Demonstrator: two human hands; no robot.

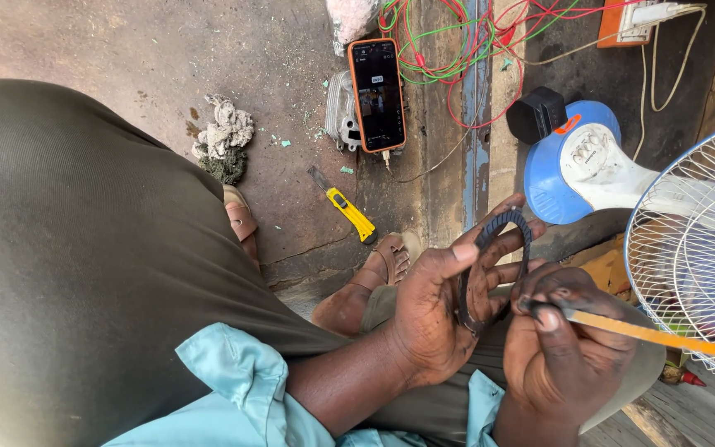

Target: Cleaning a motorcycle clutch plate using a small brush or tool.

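Black toothed ring in left hand, orange-handled tool gripped in right hand (both hands closed).

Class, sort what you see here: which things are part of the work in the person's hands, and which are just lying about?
In use:
left hand holding black ring
right hand holding orange tool against the ring

Lying about:
yellow knife
phone
rag
wires
fan

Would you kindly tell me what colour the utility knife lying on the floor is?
The utility knife is yellow with a dark grey blade end, seen in the head view.
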